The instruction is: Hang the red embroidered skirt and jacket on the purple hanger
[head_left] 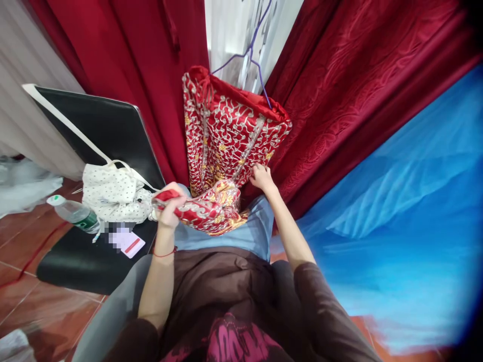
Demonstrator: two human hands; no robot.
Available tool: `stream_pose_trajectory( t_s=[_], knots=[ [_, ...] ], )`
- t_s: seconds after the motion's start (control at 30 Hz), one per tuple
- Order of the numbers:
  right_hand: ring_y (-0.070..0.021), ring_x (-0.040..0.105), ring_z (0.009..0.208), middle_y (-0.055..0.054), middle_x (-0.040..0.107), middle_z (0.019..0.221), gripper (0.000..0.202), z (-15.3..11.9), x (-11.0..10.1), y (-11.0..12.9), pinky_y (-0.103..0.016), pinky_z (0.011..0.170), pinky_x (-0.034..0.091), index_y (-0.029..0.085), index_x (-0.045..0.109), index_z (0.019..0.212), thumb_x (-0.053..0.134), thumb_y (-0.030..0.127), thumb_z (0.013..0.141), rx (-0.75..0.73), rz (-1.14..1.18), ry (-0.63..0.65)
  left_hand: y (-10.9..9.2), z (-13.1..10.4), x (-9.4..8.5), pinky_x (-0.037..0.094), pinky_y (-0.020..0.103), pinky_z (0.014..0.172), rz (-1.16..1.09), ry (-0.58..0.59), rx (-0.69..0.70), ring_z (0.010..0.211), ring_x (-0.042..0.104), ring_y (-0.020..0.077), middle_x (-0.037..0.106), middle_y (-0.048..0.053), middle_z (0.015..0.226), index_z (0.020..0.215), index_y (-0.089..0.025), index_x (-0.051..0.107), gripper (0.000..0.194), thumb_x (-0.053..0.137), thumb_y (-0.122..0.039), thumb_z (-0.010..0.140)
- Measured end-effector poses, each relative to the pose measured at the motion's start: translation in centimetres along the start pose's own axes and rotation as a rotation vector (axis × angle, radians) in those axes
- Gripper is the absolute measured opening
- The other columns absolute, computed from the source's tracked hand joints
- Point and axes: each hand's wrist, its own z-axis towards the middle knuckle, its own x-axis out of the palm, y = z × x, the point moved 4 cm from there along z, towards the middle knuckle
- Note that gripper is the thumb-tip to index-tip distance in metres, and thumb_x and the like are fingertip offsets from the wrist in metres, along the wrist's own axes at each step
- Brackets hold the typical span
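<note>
A red garment with silver and gold embroidery hangs in front of me from a purple hanger. Its lower part is drawn toward my lap and folds over on itself. My left hand is closed around a bunched end of it, where red lining shows. At the garment's right side edge, my right hand pinches the cloth with curled fingers. The fingertips of that hand are partly hidden.
To the left, a black chair bears a white polka-dot bag, a plastic water bottle and a pale card or phone. Red curtains hang behind. Sheer blue fabric spreads at the right.
</note>
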Motion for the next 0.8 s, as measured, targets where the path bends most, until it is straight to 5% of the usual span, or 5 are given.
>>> stream_pose_trajectory(
  t_s=[0.2, 0.4, 0.53, 0.63, 0.8],
  knots=[
    [-0.0205, 0.053, 0.132, -0.01, 0.055, 0.145, 0.049, -3.5, 0.3, 6.4, -0.039, 0.112, 0.04, 0.022, 0.047, 0.142, 0.05, 0.043, 0.097, -0.429, 0.443, 0.358, -3.8, 5.1, 1.0, 0.043, 0.028, 0.05, -0.156, 0.069, 0.011, 0.052, 0.057, 0.0162, 0.053, 0.0, 0.052, 0.057, -0.022, 0.055, 0.02, 0.066, -0.036, 0.065],
    [-0.0256, 0.041, 0.145, -0.015, 0.04, 0.159, 0.091, -7.9, -0.1, 9.5, -0.037, 0.118, 0.034, 0.018, 0.044, 0.15, 0.08, 0.051, 0.073, -0.546, 0.448, 0.522, -6.7, 6.5, 2.2, 0.046, 0.031, 0.053, -0.091, 0.235, -0.012, 0.056, 0.059, 0.019, 0.048, 0.001, 0.051, 0.057, -0.022, 0.053, 0.029, 0.064, -0.045, 0.07],
    [-0.0195, 0.067, 0.092, -0.007, 0.075, 0.105, 0.038, -9.3, -1.2, 9.8, -0.03, 0.088, 0.048, 0.015, 0.073, 0.114, 0.055, 0.041, 0.093, -0.408, 0.387, 0.301, -6.0, 7.5, 2.7, 0.047, 0.032, 0.057, -0.09, 0.313, -0.019, 0.054, 0.057, 0.0172, 0.054, 0.001, 0.055, 0.058, -0.021, 0.056, 0.022, 0.064, -0.039, 0.069],
    [-0.0121, 0.047, 0.058, 0.001, 0.06, 0.062, 0.035, -9.6, -3.2, 9.3, -0.024, 0.063, 0.039, 0.012, 0.074, 0.084, 0.049, 0.036, 0.092, -0.175, 0.39, 0.026, -4.3, 8.9, 2.9, 0.05, 0.032, 0.065, -0.028, 0.344, -0.022, 0.064, 0.062, 0.0184, 0.065, 0.002, 0.068, 0.066, -0.019, 0.062, 0.016, 0.065, -0.035, 0.069],
    [-0.0096, 0.028, 0.053, 0.005, 0.039, 0.056, 0.026, -9.8, -8.0, 8.7, -0.025, 0.051, 0.023, 0.017, 0.062, 0.076, 0.053, 0.039, 0.087, -0.019, 0.698, -0.271, -0.5, 9.5, 1.2, 0.052, 0.033, 0.081, 0.344, 0.382, -0.27, 0.09, 0.07, 0.0267, 0.075, 0.007, 0.089, 0.089, -0.019, 0.068, 0.038, 0.063, -0.055, 0.079]
  ],
)
